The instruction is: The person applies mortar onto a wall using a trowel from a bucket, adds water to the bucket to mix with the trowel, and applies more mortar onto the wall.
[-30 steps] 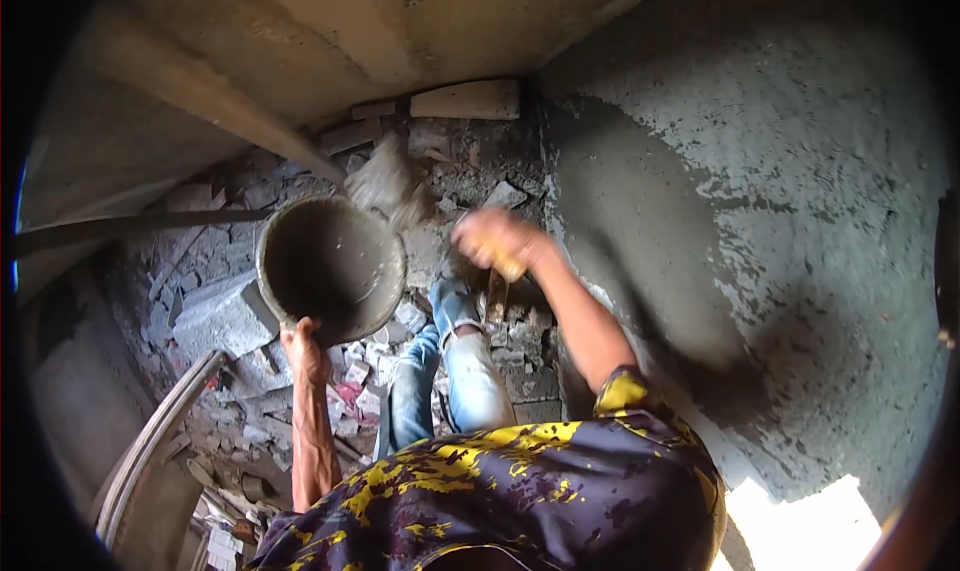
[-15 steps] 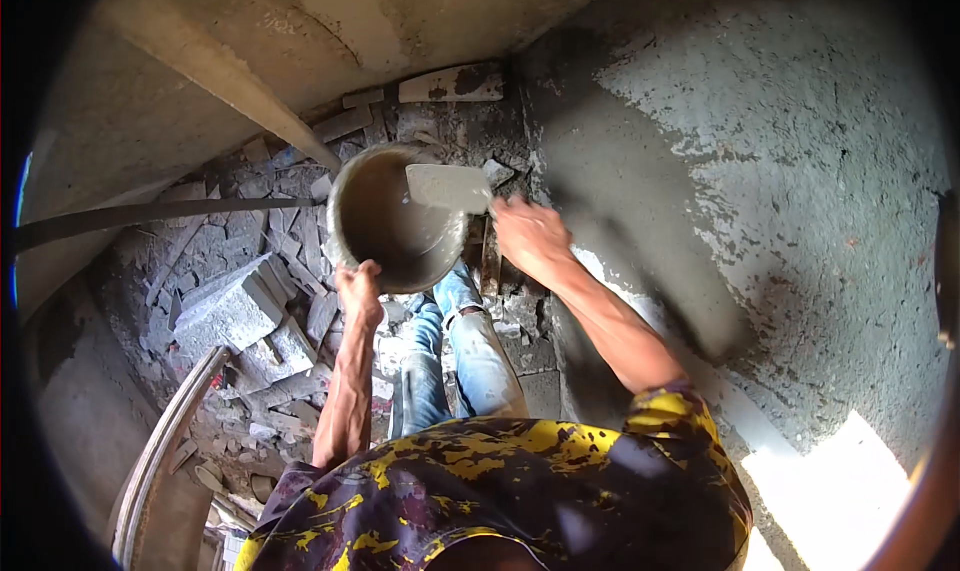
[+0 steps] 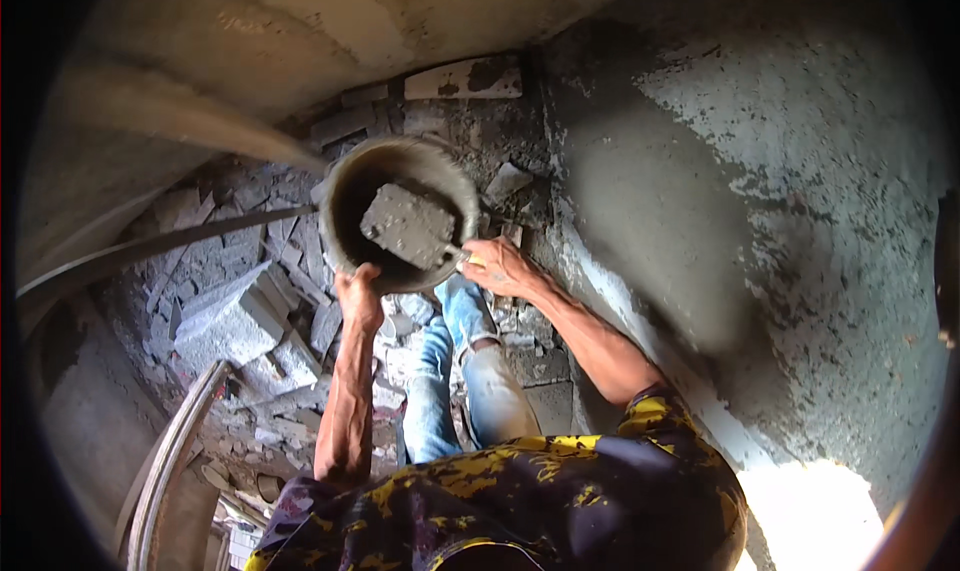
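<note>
My left hand (image 3: 358, 298) grips the near-left rim of a round, mortar-smeared bucket (image 3: 336, 233), its thumb lying over the edge. In my right hand (image 3: 497, 267), fingers wrapped around its handle, is a trowel (image 3: 453, 252). The trowel's blade is over the bucket's mouth and bears a thick, lumpy load of wet grey mortar (image 3: 408, 225), which covers most of the blade. Shadow hides the bottom of the bucket. To the right rises a wall with a smooth, dark patch of wet plaster (image 3: 650, 211) beside rougher, paler surface (image 3: 850, 201).
Broken tiles and rubble (image 3: 220, 251) cover the floor at left, with a pale block (image 3: 235, 316) among them. A dark bar (image 3: 160, 246) and a blurred pole (image 3: 190, 121) reach toward the bucket. A curved rail (image 3: 170, 461) stands lower left. My legs (image 3: 470, 371) are below the bucket.
The trowel has gone down and left into the bucket's mouth; its blade, bare-looking before, now carries mortar. My right hand has moved closer to the rim. My left hand keeps its hold.
</note>
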A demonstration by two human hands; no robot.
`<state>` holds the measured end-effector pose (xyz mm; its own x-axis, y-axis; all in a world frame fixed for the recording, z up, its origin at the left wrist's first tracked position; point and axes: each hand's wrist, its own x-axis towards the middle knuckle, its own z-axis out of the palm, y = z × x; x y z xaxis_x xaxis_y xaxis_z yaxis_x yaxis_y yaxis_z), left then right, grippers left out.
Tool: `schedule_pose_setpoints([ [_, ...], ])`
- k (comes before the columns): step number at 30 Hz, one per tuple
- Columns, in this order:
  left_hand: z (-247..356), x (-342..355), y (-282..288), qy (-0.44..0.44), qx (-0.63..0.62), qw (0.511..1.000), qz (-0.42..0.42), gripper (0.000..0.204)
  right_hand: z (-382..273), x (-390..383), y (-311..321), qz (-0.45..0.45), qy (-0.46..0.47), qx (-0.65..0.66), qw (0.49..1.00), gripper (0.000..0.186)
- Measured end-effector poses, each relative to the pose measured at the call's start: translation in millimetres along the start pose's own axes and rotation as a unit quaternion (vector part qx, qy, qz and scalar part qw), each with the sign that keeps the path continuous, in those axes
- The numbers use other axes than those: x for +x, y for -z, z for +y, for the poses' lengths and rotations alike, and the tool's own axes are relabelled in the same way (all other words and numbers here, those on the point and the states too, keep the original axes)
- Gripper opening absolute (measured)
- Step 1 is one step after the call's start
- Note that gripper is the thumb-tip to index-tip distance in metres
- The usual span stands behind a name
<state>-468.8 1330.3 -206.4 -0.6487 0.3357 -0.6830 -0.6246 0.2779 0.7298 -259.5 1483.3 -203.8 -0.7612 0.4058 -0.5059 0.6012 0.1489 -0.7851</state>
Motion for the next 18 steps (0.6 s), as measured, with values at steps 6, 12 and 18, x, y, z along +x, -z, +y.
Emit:
schedule_pose_setpoints([
  [6,-65.6,91.8,32.3,-0.059,-0.018,0.998,0.012,0.029,90.6,74.3,66.8,-0.096,-0.148,0.432,0.884,0.032],
  [12,-71.0,112.7,57.7,-0.065,0.02,0.998,0.01,0.026,93.6,34.5,205.3,0.267,-0.173,0.273,0.908,0.029],
  [18,-49.6,46.8,20.7,-0.048,0.069,0.996,0.03,0.022,-54.6,-47.6,90.7,0.084,-0.214,-0.158,0.96,0.023],
])
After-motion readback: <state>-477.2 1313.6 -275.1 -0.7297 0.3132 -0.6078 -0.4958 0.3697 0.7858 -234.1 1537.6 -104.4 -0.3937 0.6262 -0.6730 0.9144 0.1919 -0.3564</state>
